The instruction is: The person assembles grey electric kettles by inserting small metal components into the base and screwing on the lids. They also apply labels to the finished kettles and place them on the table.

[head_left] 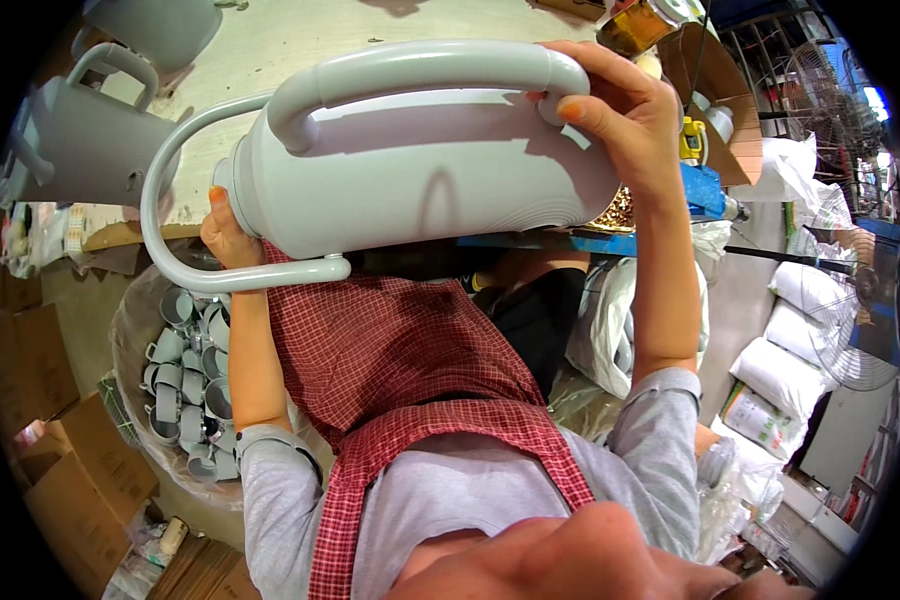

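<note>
- Up close to the camera, the pale grey plastic flask body [420, 170] lay on its side in the air, held above the person's lap and the red checked apron [390, 350], its long moulded grip [420, 65] uppermost.
- The right hand [625, 120] was closed around the right end of that grip, fingers [580, 108] curled over the top and thumb pressed against the flask's end; the nails showed orange.
- The left hand [225, 235] sat at the flask's narrow left end, mostly hidden behind it; one orange-tipped finger lay against the neck, but how far the other fingers were closed could not be told.
- A thin grey looped carrying handle [170, 240] swung out from the neck, curving left and down past the left hand and ending below the flask.
- Another grey flask body with a handle [90, 140] lay on the pale worktable [270, 40] at upper left, apart from the held one.
- Down to the left, just beside the left forearm, a clear plastic-lined bin [130, 330] held a heap of small grey handled cups [185, 380].
- Brown cardboard boxes [50, 440] stood at lower left.
- White filled sacks [800, 330] and a standing wire-guard fan [855, 330] were at the right, well apart from the hands.
</note>
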### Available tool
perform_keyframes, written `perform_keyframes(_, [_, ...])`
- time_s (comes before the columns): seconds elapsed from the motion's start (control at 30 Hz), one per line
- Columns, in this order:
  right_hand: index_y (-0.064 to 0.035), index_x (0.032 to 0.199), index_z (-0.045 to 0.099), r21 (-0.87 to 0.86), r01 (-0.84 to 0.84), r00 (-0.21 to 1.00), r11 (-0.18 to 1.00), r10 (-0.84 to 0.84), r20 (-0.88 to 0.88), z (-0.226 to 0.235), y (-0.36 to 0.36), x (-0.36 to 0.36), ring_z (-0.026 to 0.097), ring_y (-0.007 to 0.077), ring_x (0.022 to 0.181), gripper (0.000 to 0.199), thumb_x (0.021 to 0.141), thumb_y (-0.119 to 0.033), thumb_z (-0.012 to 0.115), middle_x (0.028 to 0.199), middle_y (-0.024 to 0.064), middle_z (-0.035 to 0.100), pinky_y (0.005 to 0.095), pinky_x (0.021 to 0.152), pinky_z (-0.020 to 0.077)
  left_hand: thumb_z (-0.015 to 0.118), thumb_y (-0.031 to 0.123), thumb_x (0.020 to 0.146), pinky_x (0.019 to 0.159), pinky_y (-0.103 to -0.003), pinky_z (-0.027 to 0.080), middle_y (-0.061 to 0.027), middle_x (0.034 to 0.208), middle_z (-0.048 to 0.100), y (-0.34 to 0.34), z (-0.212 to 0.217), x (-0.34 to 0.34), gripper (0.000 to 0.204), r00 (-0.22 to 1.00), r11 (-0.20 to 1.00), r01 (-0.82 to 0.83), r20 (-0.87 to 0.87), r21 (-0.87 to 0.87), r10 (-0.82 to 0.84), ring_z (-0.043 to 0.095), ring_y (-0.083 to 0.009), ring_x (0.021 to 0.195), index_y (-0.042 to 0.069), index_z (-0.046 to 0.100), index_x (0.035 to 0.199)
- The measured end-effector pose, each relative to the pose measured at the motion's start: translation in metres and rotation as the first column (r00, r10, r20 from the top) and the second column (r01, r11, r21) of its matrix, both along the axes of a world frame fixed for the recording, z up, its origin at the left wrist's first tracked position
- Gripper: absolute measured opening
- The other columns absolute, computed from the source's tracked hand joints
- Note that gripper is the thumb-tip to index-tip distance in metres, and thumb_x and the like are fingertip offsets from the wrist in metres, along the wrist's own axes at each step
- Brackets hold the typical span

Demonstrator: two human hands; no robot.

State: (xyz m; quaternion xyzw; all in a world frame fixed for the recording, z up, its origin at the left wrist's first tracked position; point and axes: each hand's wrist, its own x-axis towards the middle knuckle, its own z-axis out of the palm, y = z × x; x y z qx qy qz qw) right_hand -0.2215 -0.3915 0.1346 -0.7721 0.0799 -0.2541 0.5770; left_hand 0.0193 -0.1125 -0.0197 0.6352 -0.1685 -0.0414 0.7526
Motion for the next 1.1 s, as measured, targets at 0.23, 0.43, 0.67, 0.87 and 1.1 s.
perform_keyframes(0.23, [-0.0037, 0.116, 0.064, -0.373, 0.115, 0.984, 0.921, -0.157, -0.084, -0.001, 0.005, -0.002, 0.067, 0.017, 0.09, 0.041, 0.078, -0.011, 0.073, 0.099, 0.009, 0.07, 0.0352, 0.093, 0.0494, 0.048, 0.038, 0.1, 0.047, -0.022, 0.032, 0.0026, 0.052, 0.05, 0.002, 0.005, 0.0, 0.055, 0.999, 0.999, -0.025, -0.03, -0.038, 0.024, 0.039, -0.0057, 0.046, 0.006, 0.054, 0.057])
perform_keyframes(0.43, [-0.0127, 0.114, 0.065, -0.544, 0.273, 0.956, 0.793, -0.289, 0.059, -0.014, 0.013, -0.003, 0.066, 0.0293, 0.093, 0.039, 0.076, -0.018, 0.074, 0.101, 0.008, 0.07, 0.057, 0.106, 0.033, 0.045, 0.035, 0.1, 0.054, -0.027, 0.042, -0.0018, 0.061, 0.058, 0.04, -0.038, 0.051, 0.053, 0.81, 0.954, -0.097, 0.579, 0.284, -0.09, 0.052, -0.0085, 0.059, 0.003, 0.057, 0.06])
perform_keyframes(0.67, [-0.0142, 0.111, 0.064, -0.594, 0.433, 0.892, 0.678, -0.419, 0.171, -0.034, 0.03, -0.006, 0.064, 0.0241, 0.097, 0.034, 0.08, -0.03, 0.068, 0.098, 0.0063, 0.069, 0.0489, 0.106, 0.0338, 0.045, 0.034, 0.101, 0.056, -0.027, 0.044, -0.0025, 0.066, 0.059, 0.005, -0.013, 0.016, 0.048, 0.981, 0.975, 0.067, 0.162, 0.211, -0.103, 0.054, -0.0097, 0.062, 0.003, 0.058, 0.067])
perform_keyframes(0.87, [-0.0132, 0.102, 0.066, -0.575, 0.51, 0.84, 0.639, -0.513, 0.174, -0.04, 0.04, -0.004, 0.065, 0.0237, 0.093, 0.029, 0.083, -0.035, 0.065, 0.091, 0.0038, 0.068, 0.0485, 0.109, 0.0279, 0.044, 0.034, 0.101, 0.058, -0.027, 0.045, -0.0032, 0.07, 0.06, -0.005, 0.009, -0.012, 0.045, 0.972, 0.96, 0.154, 0.138, 0.234, -0.189, 0.056, -0.0108, 0.064, 0.003, 0.059, 0.073])
perform_keyframes(1.1, [-0.0084, 0.115, 0.062, -0.234, 0.768, 0.61, 0.596, -0.571, 0.549, -0.088, 0.06, -0.106, 0.057, 0.0286, 0.109, 0.044, 0.074, -0.018, 0.075, 0.113, 0.0091, 0.062, 0.0513, 0.105, 0.0341, 0.043, 0.034, 0.101, 0.06, -0.028, 0.047, -0.004, 0.075, 0.062, 0.001, 0.034, -0.04, 0.041, 0.955, 0.937, 0.18, 0.175, 0.301, -0.24, 0.058, -0.012, 0.068, 0.003, 0.06, 0.08])
